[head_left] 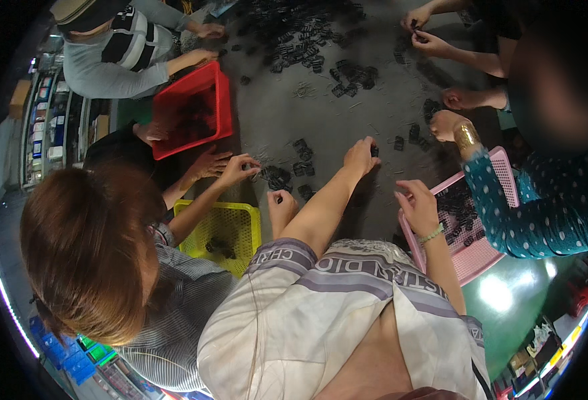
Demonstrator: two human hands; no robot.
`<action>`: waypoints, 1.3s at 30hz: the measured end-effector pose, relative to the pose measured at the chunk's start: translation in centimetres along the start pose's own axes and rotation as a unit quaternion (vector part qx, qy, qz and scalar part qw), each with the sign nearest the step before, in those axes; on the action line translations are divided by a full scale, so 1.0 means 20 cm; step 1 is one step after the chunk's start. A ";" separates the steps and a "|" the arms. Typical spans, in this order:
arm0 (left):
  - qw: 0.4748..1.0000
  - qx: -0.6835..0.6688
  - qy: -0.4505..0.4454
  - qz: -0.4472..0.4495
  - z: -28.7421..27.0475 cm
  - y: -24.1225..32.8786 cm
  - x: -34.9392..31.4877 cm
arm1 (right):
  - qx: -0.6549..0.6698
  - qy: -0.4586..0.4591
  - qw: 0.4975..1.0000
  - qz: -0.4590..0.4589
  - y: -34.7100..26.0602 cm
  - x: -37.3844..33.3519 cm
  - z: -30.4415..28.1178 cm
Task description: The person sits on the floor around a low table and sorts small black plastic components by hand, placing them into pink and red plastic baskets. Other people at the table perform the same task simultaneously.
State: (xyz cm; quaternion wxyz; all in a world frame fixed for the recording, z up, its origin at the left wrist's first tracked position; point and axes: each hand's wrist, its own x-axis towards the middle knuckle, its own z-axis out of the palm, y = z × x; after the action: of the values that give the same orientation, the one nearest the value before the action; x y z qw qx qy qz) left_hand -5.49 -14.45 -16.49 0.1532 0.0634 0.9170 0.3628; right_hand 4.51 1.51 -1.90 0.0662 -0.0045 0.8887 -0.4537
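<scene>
My left hand (360,157) reaches out over the grey table. Its fingers are closed on a small black plastic part (374,152), partly covered by the fingertips. My right hand (418,205), with a beaded bracelet at the wrist, is raised beside the pink basket (408,241). Its fingers are loosely curved and apart, and nothing shows between them. Black parts (459,212) lie inside that basket. Left of my left hand, a small cluster of black parts (302,151) rests on the tabletop.
Co-workers sit around the table (267,120); a neighbour's hand (282,208) is close to my left forearm. A yellow basket (254,230) and a red crate (223,100) stand on the left. Black parts (300,50) are heaped at the far side, with thin scraps (304,90) nearby.
</scene>
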 end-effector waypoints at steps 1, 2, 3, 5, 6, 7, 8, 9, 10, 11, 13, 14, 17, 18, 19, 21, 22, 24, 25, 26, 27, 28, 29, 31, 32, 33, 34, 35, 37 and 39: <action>0.999 0.032 -0.024 -0.011 0.00 0.01 0.00 | 0.016 0.011 1.000 0.005 0.00 -0.01 -0.01; 0.997 0.063 -0.048 -0.022 0.01 0.02 0.01 | 0.033 0.022 0.999 0.010 0.01 -0.02 -0.02; 0.997 0.048 -0.062 -0.018 0.01 0.03 0.03 | 0.043 0.044 0.998 0.016 0.02 -0.03 -0.03; 0.995 0.017 -0.094 -0.011 0.01 0.05 0.07 | 0.066 0.087 0.994 0.031 0.05 -0.06 -0.04; 0.997 0.004 -0.083 0.005 0.02 0.07 0.09 | 0.086 0.111 0.988 0.057 0.08 -0.08 -0.04; 0.997 -0.009 -0.072 0.021 0.02 0.12 0.11 | 0.107 0.134 0.982 0.082 0.12 -0.10 -0.04; 0.997 -0.022 -0.061 0.036 0.04 0.15 0.12 | 0.127 0.157 0.973 0.108 0.16 -0.12 -0.04; 0.996 -0.027 -0.059 0.068 0.08 0.15 0.15 | 0.133 0.166 0.970 0.116 0.19 -0.13 -0.04; 0.993 -0.031 -0.054 0.098 0.13 0.14 0.17 | 0.141 0.171 0.966 0.130 0.21 -0.14 -0.05; 0.991 -0.025 -0.053 0.122 0.17 0.12 0.21 | 0.149 0.177 0.962 0.144 0.22 -0.14 -0.05; 0.986 -0.005 -0.055 0.160 0.23 0.10 0.24 | 0.157 0.181 0.958 0.157 0.24 -0.14 -0.07; 0.985 0.006 -0.061 0.162 0.24 0.10 0.24 | 0.160 0.186 0.956 0.162 0.24 -0.15 -0.07; 0.985 0.031 -0.092 0.140 0.18 0.16 0.18 | 0.178 0.198 0.949 0.168 0.24 -0.19 -0.07; 0.987 0.021 -0.091 0.133 0.15 0.16 0.16 | 0.166 0.191 0.952 0.172 0.25 -0.20 -0.06; 0.988 0.012 -0.090 0.125 0.14 0.16 0.14 | 0.155 0.183 0.955 0.176 0.27 -0.22 -0.07; 0.989 -0.059 -0.056 0.121 0.10 0.18 0.09 | 0.155 0.178 0.957 0.171 0.30 -0.24 -0.05; 0.985 -0.119 -0.021 0.122 0.10 0.20 0.05 | 0.171 0.185 0.951 0.178 0.31 -0.25 -0.04; 0.964 -0.243 0.018 0.104 0.04 0.35 -0.04 | 0.204 0.202 0.938 0.197 0.36 -0.25 -0.03; 0.965 -0.250 -0.003 0.079 -0.02 0.46 -0.11 | 0.251 0.230 0.911 0.234 0.39 -0.25 -0.01; 0.960 -0.254 -0.032 0.114 -0.05 0.53 -0.16 | 0.301 0.239 0.879 0.283 0.40 -0.24 -0.01; 0.954 -0.241 -0.055 0.168 -0.02 0.57 -0.20 | 0.379 0.261 0.829 0.318 0.36 -0.22 -0.03; 0.936 -0.249 -0.105 0.226 -0.02 0.61 -0.24 | 0.452 0.280 0.771 0.350 0.32 -0.22 -0.04; 0.919 -0.268 -0.126 0.262 -0.04 0.63 -0.27 | 0.515 0.263 0.731 0.361 0.34 -0.23 -0.03; 0.910 -0.285 -0.125 0.273 -0.08 0.61 -0.30 | 0.629 0.233 0.640 0.376 0.45 -0.26 -0.03; 0.923 -0.280 -0.100 0.244 -0.11 0.56 -0.28 | 0.625 0.222 0.640 0.388 0.49 -0.28 -0.02; 0.934 -0.275 -0.076 0.216 -0.16 0.50 -0.25 | 0.621 0.211 0.640 0.400 0.53 -0.29 -0.01; 0.961 -0.232 -0.036 0.149 -0.25 0.42 -0.21 | 0.617 0.205 0.640 0.410 0.58 -0.31 -0.01; 0.983 -0.170 0.028 0.061 -0.31 0.29 -0.16 | 0.577 0.216 0.660 0.429 0.60 -0.32 0.00; 0.976 0.019 0.197 -0.085 -0.39 -0.03 -0.08 | 0.450 0.231 0.744 0.437 0.53 -0.32 0.00; 0.951 0.154 0.179 -0.199 -0.50 -0.19 -0.11 | 0.375 0.248 0.796 0.405 0.53 -0.31 0.01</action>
State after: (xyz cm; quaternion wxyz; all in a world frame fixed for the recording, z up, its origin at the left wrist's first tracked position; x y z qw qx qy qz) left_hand -6.75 -24.08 -11.66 0.0442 -0.1638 0.9680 0.1849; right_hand 11.32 8.01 -9.81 0.0181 0.4936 0.5554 -0.6690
